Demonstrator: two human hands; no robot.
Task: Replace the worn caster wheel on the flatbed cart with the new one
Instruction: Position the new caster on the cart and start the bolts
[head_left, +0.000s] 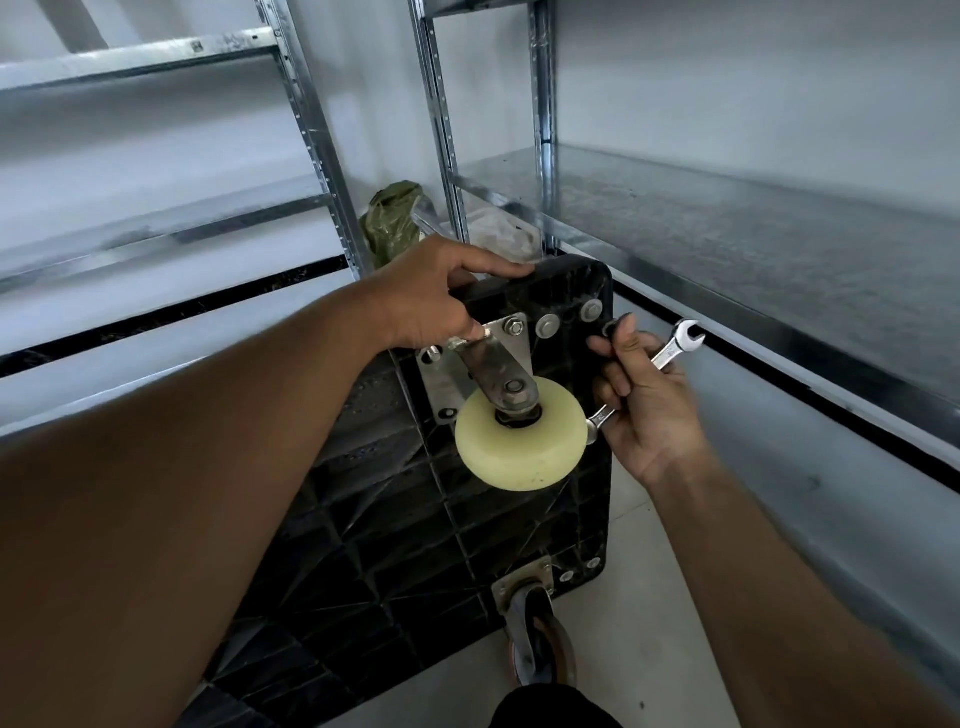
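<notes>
**Cart on edge, cream caster at the top corner**

The flatbed cart (519, 519) stands tipped on its edge on the floor (649, 597), its black ribbed underside facing the camera. It sits between two runs of metal shelving (727, 234). At the cart's upper right corner sits a pale cream caster wheel (519, 447), clean-looking. It is carried in a steel fork (493, 369) that rises from a mounting plate (441, 384) lying flat against the underside.

The left hand (431, 301) grips the cart's top edge, with the fingers curled over the rim and the thumb pressed down on the upper corner of the plate, just beside a bolt head. The right hand (644, 395) is closed round the shank of a combination wrench (675, 348), whose open end points up and to the right, clear of the cart. One fingertip of this hand reaches to the cart's right edge, near a washer.

At the lower right corner a second caster, the dark wheel (543, 644), hangs in its own bracket (rust-toned and grubby). Behind the cart's top edge a green plastic bag (389, 223) is wedged between the shelf uprights.
</notes>
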